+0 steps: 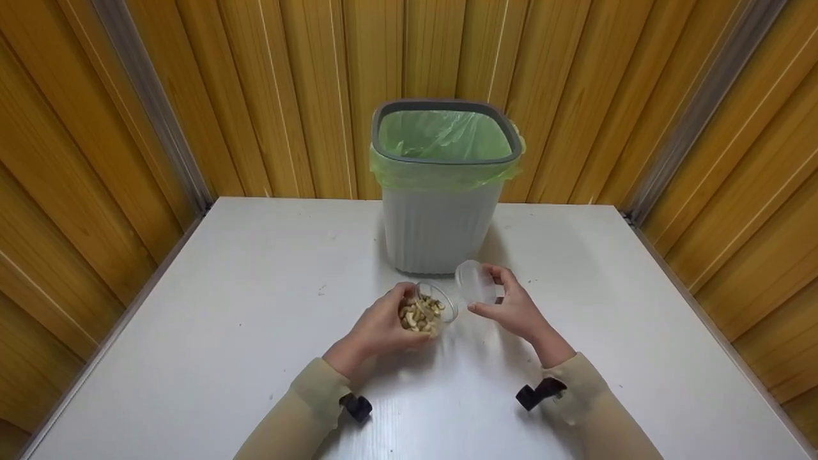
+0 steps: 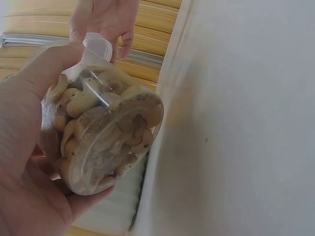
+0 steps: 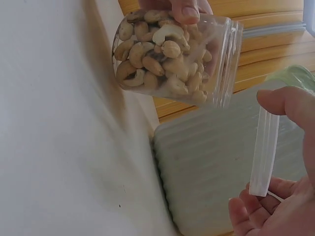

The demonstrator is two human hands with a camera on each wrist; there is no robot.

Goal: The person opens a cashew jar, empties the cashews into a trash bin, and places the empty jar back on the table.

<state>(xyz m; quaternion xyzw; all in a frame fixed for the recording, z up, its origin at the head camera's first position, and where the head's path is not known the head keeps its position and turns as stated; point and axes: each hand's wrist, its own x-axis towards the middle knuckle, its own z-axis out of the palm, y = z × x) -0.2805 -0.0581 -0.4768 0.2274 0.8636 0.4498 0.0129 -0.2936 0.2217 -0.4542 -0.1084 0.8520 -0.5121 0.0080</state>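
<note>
A clear plastic jar (image 1: 441, 305) holding cashews (image 3: 162, 59) is gripped in my left hand (image 1: 382, 322), tilted with its mouth toward the right. In the left wrist view its round base (image 2: 115, 147) faces the camera. Beside the mouth, my right hand (image 1: 514, 308) pinches a translucent screw lid (image 1: 474, 282) by its edge, thumb on one side and fingers on the other. Lid and jar are apart. From the right wrist camera the lid (image 3: 265, 152) appears edge-on, and the jar's threaded rim (image 3: 229, 64) is uncovered.
Just beyond the hands, a white bin (image 1: 441, 223) with a grey rim and a green liner bag (image 1: 447, 134) stands on the white table (image 1: 255, 268). Wood-patterned panels (image 1: 307, 96) close off the back and sides.
</note>
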